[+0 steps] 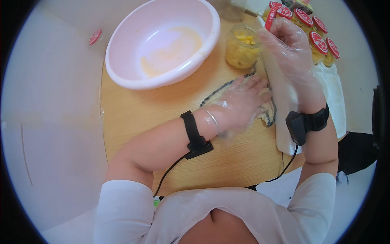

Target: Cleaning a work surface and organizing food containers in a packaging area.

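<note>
My right hand, in a clear plastic glove, is raised at the upper right, its fingers closed on a red jar lid seen nearly edge-on. Just left of it stands an uncovered glass jar holding yellow fruit pieces in liquid. My left hand, also gloved, lies flat with fingers apart on a pale cloth with a dark checked border. Most of that cloth is hidden under the hand.
A large pale pink basin with a little yellowish liquid sits at the upper left of the wooden table. Several closed jars with red lids stand at the upper right, by white foam trays. Another red lid lies beyond the basin.
</note>
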`<state>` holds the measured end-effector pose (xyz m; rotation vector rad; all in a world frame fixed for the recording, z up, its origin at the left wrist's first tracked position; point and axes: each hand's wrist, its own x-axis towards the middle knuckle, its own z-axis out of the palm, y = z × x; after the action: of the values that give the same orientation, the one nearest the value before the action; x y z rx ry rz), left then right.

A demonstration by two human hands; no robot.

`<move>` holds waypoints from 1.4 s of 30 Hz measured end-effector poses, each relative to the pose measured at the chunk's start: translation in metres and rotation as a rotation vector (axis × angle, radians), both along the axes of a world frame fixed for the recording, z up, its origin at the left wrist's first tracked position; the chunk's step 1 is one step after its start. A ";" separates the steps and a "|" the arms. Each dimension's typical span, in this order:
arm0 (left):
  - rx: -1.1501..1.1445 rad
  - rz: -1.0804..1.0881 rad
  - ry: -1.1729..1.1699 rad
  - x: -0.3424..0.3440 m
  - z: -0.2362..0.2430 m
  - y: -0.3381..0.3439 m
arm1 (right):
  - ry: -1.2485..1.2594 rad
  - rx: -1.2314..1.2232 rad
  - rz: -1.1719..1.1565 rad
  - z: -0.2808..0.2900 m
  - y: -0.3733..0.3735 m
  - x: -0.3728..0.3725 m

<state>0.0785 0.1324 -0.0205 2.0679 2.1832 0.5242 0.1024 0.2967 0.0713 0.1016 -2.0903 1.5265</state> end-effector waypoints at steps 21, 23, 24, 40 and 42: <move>-0.065 0.891 -0.009 -0.079 -0.019 -0.337 | -0.027 0.042 -0.009 -0.007 -0.007 -0.005; -0.079 1.031 -0.005 -0.080 -0.020 -0.346 | -0.028 -0.124 0.072 -0.001 -0.009 -0.004; -0.113 1.073 0.009 -0.078 -0.019 -0.343 | -0.024 -0.119 0.070 0.002 -0.009 -0.003; -0.125 0.126 -0.067 0.013 0.020 -0.152 | -0.407 -0.544 0.276 0.004 -0.025 0.007; -0.055 -0.002 -0.080 0.021 0.013 -0.115 | -0.305 -0.607 0.349 -0.002 -0.008 0.006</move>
<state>0.0991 0.0178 -0.0071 1.9861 2.1259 0.5305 0.1081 0.2887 0.0695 0.0065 -1.7844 2.4586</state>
